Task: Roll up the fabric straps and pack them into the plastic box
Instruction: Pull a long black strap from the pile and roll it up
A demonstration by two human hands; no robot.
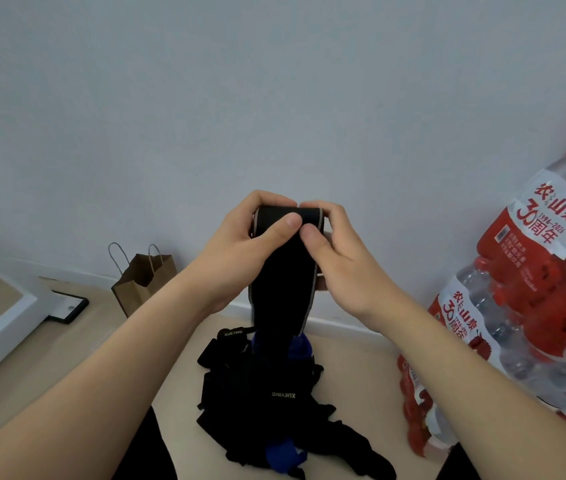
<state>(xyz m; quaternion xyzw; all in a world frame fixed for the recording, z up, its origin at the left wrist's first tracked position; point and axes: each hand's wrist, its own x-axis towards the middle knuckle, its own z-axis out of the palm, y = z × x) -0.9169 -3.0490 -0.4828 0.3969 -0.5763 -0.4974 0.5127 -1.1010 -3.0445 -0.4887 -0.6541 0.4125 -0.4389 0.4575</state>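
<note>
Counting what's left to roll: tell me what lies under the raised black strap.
A heap of black fabric straps with a blue fabric piece lies on the beige floor. The hanging grey-edged black strap covers the heap's far part.

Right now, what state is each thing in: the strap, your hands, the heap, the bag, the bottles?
Black strap: top end rolled over, the rest hanging down unrolled.
Left hand: grips the rolled end, thumb on its front.
Right hand: pinches the rolled end from the other side.
Pile of straps: loose and tangled on the floor.
Paper bag: upright, mouth open.
Packs of water bottles: wrapped, stacked.
</note>
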